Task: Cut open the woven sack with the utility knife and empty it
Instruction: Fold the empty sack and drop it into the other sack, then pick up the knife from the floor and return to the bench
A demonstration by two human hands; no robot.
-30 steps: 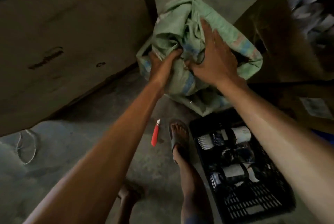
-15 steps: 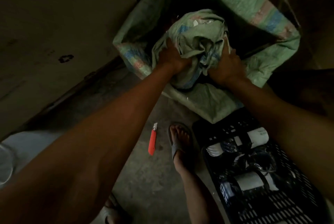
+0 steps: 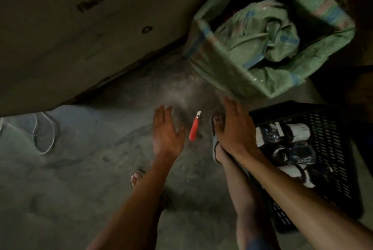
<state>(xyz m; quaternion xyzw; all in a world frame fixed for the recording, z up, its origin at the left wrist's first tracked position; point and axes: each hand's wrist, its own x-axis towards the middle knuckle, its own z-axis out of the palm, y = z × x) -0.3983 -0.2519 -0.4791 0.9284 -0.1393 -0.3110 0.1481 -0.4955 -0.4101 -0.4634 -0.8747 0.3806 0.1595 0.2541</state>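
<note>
A crumpled green woven sack (image 3: 260, 37) lies stuffed inside a larger open green sack (image 3: 226, 68) standing at the upper right. The red utility knife (image 3: 194, 127) lies on the concrete floor with its blade tip out, pointing away from me. My left hand (image 3: 166, 134) hovers just left of the knife, fingers straight and holding nothing. My right hand (image 3: 234, 128) hangs just right of the knife, over my sandalled foot, fingers relaxed and empty. Neither hand touches the sacks or the knife.
A black plastic crate (image 3: 327, 120) with white and dark rolls stands at the right. A big cardboard sheet (image 3: 80, 27) leans at the upper left. A pale bag with cord (image 3: 40, 128) lies at the left. My feet (image 3: 219, 126) stand beside the knife.
Both hands have let go of the crumpled sack, left it inside the larger sack, and drawn back down toward the knife on the floor. The view has tilted downward.
</note>
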